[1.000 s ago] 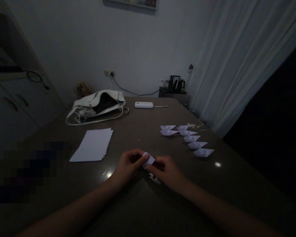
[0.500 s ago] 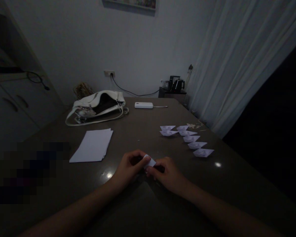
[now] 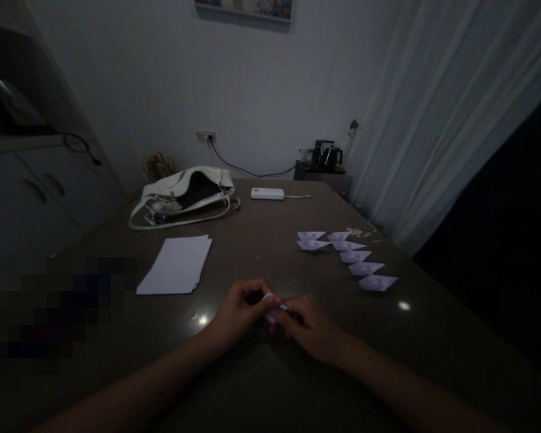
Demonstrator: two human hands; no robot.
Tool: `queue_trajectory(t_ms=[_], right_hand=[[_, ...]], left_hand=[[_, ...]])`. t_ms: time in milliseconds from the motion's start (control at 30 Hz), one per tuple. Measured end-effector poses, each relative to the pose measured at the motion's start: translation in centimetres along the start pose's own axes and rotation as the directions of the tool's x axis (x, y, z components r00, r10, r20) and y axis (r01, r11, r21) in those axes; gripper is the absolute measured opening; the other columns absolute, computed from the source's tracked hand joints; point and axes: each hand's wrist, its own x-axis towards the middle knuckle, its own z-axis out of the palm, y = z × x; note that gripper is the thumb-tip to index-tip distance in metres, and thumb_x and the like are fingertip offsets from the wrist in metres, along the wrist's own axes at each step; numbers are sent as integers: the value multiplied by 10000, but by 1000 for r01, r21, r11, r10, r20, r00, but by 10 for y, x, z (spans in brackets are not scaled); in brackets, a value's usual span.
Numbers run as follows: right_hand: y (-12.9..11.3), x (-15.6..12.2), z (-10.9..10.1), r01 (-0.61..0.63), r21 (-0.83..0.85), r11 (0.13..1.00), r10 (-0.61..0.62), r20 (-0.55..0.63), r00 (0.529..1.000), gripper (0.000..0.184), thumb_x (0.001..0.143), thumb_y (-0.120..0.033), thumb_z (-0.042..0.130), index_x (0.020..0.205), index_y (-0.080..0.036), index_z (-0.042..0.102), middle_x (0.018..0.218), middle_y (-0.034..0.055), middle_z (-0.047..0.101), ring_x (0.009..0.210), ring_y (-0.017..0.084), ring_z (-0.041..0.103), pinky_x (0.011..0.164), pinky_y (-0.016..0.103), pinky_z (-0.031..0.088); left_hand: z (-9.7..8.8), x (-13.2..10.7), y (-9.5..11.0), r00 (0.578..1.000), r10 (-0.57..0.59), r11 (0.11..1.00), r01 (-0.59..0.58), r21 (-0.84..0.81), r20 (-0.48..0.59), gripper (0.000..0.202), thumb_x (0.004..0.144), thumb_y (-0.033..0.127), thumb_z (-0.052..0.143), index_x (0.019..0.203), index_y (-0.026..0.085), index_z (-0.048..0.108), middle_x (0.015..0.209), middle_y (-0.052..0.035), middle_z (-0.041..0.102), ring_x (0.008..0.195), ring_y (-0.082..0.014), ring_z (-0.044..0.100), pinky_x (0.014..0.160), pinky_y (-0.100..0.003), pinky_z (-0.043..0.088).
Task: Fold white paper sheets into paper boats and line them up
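Between my fingertips is a small folded piece of white paper (image 3: 269, 316), mostly covered by both thumbs. My left hand (image 3: 243, 307) pinches it from the left, thumb on top. From the other side my right hand (image 3: 311, 328) closes on it too, its thumb almost touching the left one. Both hands are held low over the near middle of the brown table (image 3: 252, 222). Several folded paper boats (image 3: 355, 257) stand to the right, beyond my right hand. A stack of white paper sheets (image 3: 175, 264) lies to the left.
At the back left of the table sits a white handbag (image 3: 184, 192) with its strap trailing. A white power bank (image 3: 267, 193) with a short cable lies at the back middle. A black kettle (image 3: 329, 157) stands on a low cabinet behind, beside a pale curtain (image 3: 388, 120).
The thumbs have come closer together over the folded paper, so less of it shows. My right hand has shifted slightly, and the whole view has swung a little to the left.
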Motion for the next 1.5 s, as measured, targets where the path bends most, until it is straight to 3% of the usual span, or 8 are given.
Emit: queue_trajectory(t_ms=[233,433,567,833,967,1133,1300,1500], right_hand=[[3,0,-2,-17,136,991,20,-23,1000,435,897,-406,419,686,-122,673,504,-3,507,463,88,443,475,206,310],[1,2,-3,-58,196,979,85,-133,988,459,878,-451,435,649,-111,641,529,17,538,460,85,430,460,209,306],[1,3,-2,-93,328,940,124,-76,989,427,867,-466,453,737,-107,644,593,32,591,474,79,451,462,199,340],[0,3,-3,-118,350,929,121,15,993,388,844,-436,523,690,-109,666,585,36,620,454,61,471,443,180,336],[-5,2,-4,-124,359,925,117,42,992,388,839,-431,529,679,-107,670,559,34,616,442,64,474,429,178,333],[-2,2,-3,-122,313,942,102,80,992,394,836,-424,532,677,-95,681,535,38,609,437,70,464,430,183,331],[6,1,-2,-113,280,953,81,123,989,399,862,-427,500,719,-106,689,561,36,622,457,73,480,461,189,351],[1,1,-1,-104,292,951,88,67,994,398,845,-449,517,680,-125,679,578,38,639,492,90,542,466,187,370]], left_hand=[[3,3,2,1000,-14,1000,14,-25,-19,274,782,396,619,718,136,559,584,20,588,474,-91,552,487,-204,428],[4,0,5,997,66,967,-55,248,-39,344,900,408,442,708,142,545,603,11,555,569,-99,513,540,-202,387],[3,-1,4,997,80,944,-72,321,-13,357,917,402,402,707,147,538,616,6,548,585,-108,505,552,-211,382],[1,1,1,994,80,953,-56,298,-69,362,890,419,440,655,154,514,572,32,460,537,-95,431,499,-207,336],[2,-1,2,999,16,982,-8,187,-38,335,883,421,452,691,157,527,581,27,490,540,-96,459,494,-203,340],[4,-3,6,997,27,988,-38,152,69,324,866,443,481,762,144,553,604,8,558,561,-111,522,524,-209,385],[4,-3,8,997,29,991,-37,132,69,308,852,425,516,741,140,547,615,6,562,569,-110,530,533,-209,394],[4,-3,7,998,4,996,-10,88,65,281,823,419,565,757,147,542,588,21,554,541,-100,524,503,-193,384]])
